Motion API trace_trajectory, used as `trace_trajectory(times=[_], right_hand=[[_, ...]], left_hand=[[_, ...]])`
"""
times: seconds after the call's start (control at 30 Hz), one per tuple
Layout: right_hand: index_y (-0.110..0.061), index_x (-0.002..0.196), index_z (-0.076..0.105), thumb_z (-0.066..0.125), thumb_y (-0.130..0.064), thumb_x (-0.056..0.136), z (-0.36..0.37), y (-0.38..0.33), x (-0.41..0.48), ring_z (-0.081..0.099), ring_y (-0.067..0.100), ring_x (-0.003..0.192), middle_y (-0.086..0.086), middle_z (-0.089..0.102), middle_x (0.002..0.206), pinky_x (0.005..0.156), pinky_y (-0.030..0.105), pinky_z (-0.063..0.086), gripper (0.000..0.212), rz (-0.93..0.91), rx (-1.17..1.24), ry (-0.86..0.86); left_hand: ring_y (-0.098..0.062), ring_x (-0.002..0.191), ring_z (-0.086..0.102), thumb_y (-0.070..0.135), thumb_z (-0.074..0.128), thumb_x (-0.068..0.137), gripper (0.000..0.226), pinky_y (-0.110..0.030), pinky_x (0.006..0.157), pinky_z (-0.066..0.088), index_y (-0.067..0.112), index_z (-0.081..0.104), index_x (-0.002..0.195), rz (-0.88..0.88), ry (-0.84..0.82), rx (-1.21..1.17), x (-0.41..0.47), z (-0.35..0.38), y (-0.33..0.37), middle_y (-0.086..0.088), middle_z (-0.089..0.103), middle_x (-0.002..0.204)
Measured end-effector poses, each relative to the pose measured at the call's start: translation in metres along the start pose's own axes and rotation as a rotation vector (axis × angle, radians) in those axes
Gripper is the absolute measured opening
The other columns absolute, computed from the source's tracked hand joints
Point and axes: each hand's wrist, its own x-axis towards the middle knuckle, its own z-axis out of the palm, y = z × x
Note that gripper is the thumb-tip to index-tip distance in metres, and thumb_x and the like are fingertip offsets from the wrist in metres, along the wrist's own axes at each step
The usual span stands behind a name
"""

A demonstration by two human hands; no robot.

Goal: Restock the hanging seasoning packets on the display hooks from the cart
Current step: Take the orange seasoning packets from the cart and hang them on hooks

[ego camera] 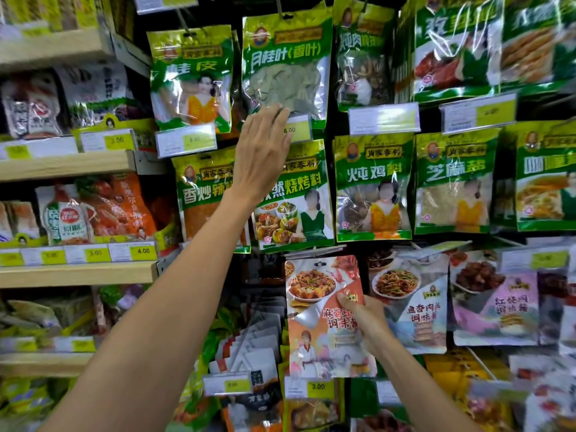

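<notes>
My right hand (363, 319) grips an orange seasoning packet (321, 313) with dish photos, holding it upright in front of the lower hooks at centre. My left hand (265, 145) is raised with fingers straight, its fingertips touching the bottom edge of a green bay-leaf packet (285, 67) that hangs on an upper hook. Its palm covers part of a price tag (296, 129) reading 6.00. The left forearm crosses over two green packets in the middle row. The cart is not in view.
Green hanging packets (372, 185) fill the upper and middle rows to the right. Pale sauce packets (411, 300) hang at the lower right. Wooden shelves (62, 165) with bagged goods and yellow price tags stand at the left. White-backed packets (249, 347) sit low at centre.
</notes>
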Motion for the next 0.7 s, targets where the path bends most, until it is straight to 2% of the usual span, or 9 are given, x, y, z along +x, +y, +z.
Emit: trace_trajectory(times=[0.1,0.17,0.23,0.3,0.4,0.47,0.57,0.7], right_hand=[[0.0,0.095,0.065,0.067,-0.013,0.087,0.002,0.002,0.008,0.068,0.028,0.081,0.015,0.071,0.089,0.06,0.028,0.048,0.015,0.031,-0.018,0.027],[-0.004,0.089,0.063,0.067,-0.013,0.087,0.005,0.002,0.015,0.063,0.018,0.069,0.01,0.068,0.083,0.054,0.025,0.043,0.01,0.033,-0.029,0.056],[-0.009,0.082,0.062,0.068,-0.014,0.086,0.008,0.003,0.022,0.059,0.015,0.066,0.009,0.067,0.082,0.057,0.026,0.044,0.009,0.031,-0.064,0.086],[-0.008,0.082,0.063,0.07,-0.016,0.085,0.012,0.004,0.03,0.063,0.024,0.076,0.014,0.069,0.091,0.072,0.033,0.05,0.011,0.03,-0.108,0.119],[0.0,0.096,0.065,0.071,-0.02,0.084,0.017,0.003,0.04,0.064,0.033,0.094,0.019,0.069,0.101,0.087,0.044,0.051,0.023,0.034,-0.167,0.181],[0.005,0.105,0.063,0.07,-0.023,0.085,0.019,0.002,0.043,0.062,0.036,0.097,0.021,0.067,0.103,0.088,0.046,0.051,0.036,0.035,-0.217,0.22],[0.005,0.104,0.062,0.065,-0.028,0.088,0.018,0.006,0.04,0.061,0.036,0.097,0.02,0.066,0.102,0.085,0.044,0.048,0.037,0.004,-0.273,0.23],[0.005,0.128,0.05,0.052,-0.034,0.096,0.015,0.009,0.02,0.054,0.036,0.116,0.022,0.058,0.126,0.091,0.04,0.044,0.05,-0.04,-0.416,0.142]], left_hand=[[-0.03,0.118,0.054,0.021,0.043,0.099,0.039,-0.041,0.105,0.04,-0.001,0.052,0.13,0.029,0.018,-0.004,-0.002,-0.002,-0.003,-0.018,0.057,0.128],[-0.031,0.115,0.056,0.017,0.047,0.096,0.038,-0.042,0.102,0.043,-0.002,0.053,0.128,0.048,0.041,-0.021,-0.003,-0.004,-0.005,-0.019,0.059,0.125],[-0.031,0.113,0.057,0.016,0.049,0.095,0.038,-0.042,0.1,0.045,-0.003,0.053,0.127,0.06,0.052,-0.033,-0.004,-0.006,-0.005,-0.019,0.06,0.123],[-0.031,0.113,0.057,0.016,0.049,0.095,0.038,-0.042,0.1,0.044,-0.003,0.053,0.127,0.063,0.04,-0.045,-0.004,-0.008,-0.005,-0.019,0.059,0.123],[-0.031,0.114,0.057,0.017,0.049,0.095,0.039,-0.042,0.101,0.044,-0.003,0.052,0.128,0.068,0.022,-0.058,-0.005,-0.01,-0.006,-0.019,0.059,0.124],[-0.031,0.115,0.056,0.018,0.048,0.095,0.039,-0.041,0.102,0.043,-0.002,0.052,0.129,0.068,0.013,-0.06,-0.004,-0.012,-0.006,-0.019,0.058,0.125],[-0.031,0.117,0.055,0.019,0.048,0.095,0.04,-0.039,0.103,0.041,-0.002,0.051,0.13,0.075,-0.004,-0.067,-0.003,-0.014,-0.007,-0.019,0.057,0.126],[-0.031,0.117,0.055,0.018,0.049,0.095,0.04,-0.04,0.104,0.041,-0.003,0.052,0.129,0.083,0.004,-0.082,-0.003,-0.015,-0.007,-0.02,0.057,0.126]])
